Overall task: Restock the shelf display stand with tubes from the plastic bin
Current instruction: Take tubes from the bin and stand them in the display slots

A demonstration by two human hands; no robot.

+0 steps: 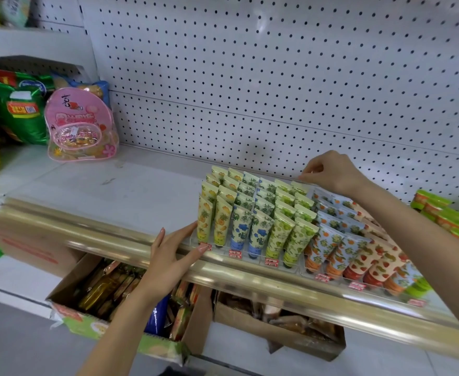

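Now we hold the display stand (258, 260) with both hands, right of centre in the frame.
Our left hand (172, 253) reaches up from the lower middle, fingers straight and together, fingertips touching the stand's front left corner. Our right hand (331, 172) arches over the back, wrist bent, fingers curled and pinching the rear edge. Tubes (261, 234) stand in tiered rows in it, on the shelf (114, 191).

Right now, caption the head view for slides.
Left hand touches the display stand of tubes in front; right hand pinches its back edge.
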